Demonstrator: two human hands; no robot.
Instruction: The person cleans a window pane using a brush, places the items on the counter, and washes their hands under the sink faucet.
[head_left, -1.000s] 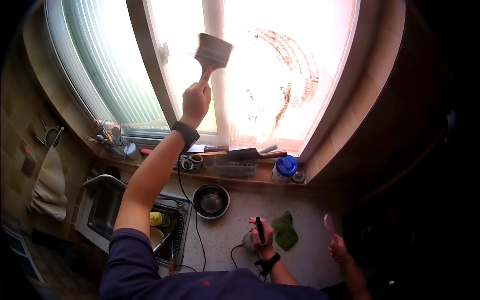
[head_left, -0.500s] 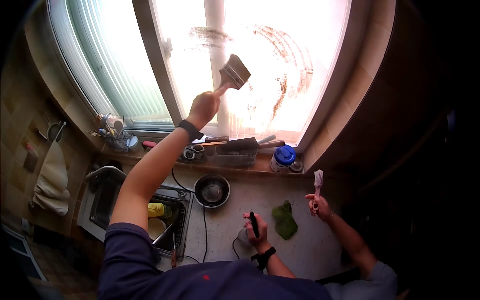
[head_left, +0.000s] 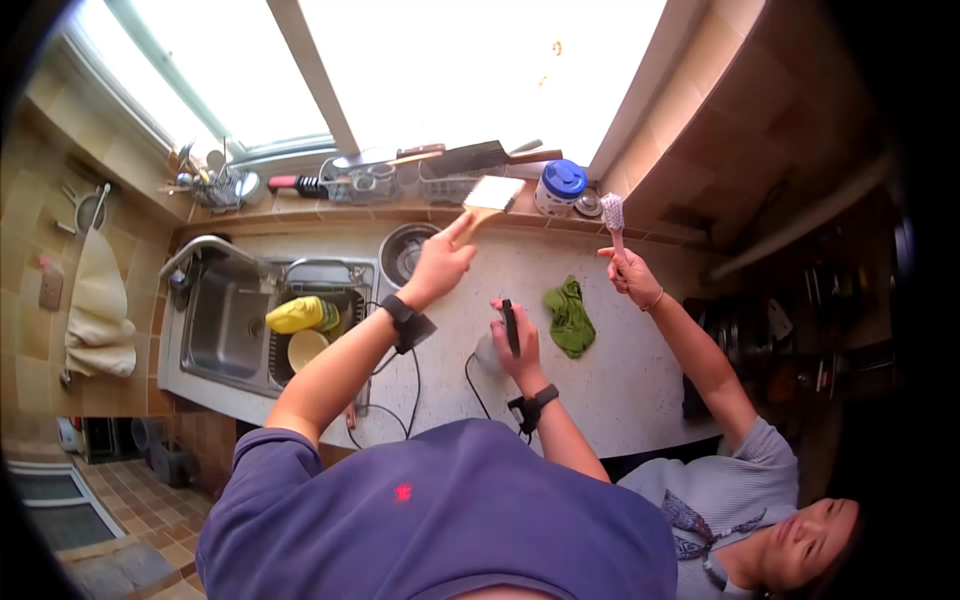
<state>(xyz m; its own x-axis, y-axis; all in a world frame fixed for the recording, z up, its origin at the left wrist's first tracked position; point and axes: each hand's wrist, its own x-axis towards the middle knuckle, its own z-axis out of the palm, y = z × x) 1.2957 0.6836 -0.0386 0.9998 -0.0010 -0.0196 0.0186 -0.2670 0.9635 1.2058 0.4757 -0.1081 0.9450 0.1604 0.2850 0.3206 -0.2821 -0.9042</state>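
Cloth (head_left: 100, 305) of a cream colour hung against the tiled wall at the left edge of the frame. Right of it, a wire utensil holder (head_left: 218, 190) stood on the windowsill, above a steel sink (head_left: 225, 325). In the sink's right-hand basin lay a yellow item (head_left: 296, 315), just above a cream bowl (head_left: 307, 350). Near the centre, a metal bowl (head_left: 403, 255) sat on the speckled countertop (head_left: 450, 385), partly hidden by the left hand (head_left: 440, 268). That hand's fingers were closed on the wooden handle of a flat paintbrush (head_left: 492, 195), its pale bristles pointing up towards the sill, below a cleaver (head_left: 472, 158). Lower down, the right hand (head_left: 522, 355) was bent around a slim black object (head_left: 511, 328); how firmly it gripped could not be told. A blue-lidded canister (head_left: 560, 188) stood on the sill, and a crumpled green rag (head_left: 571, 318) lay below it on the countertop. At right, another person's hand (head_left: 637, 280) held a pink-handled scrub brush (head_left: 614, 215) upright, bristles uppermost.
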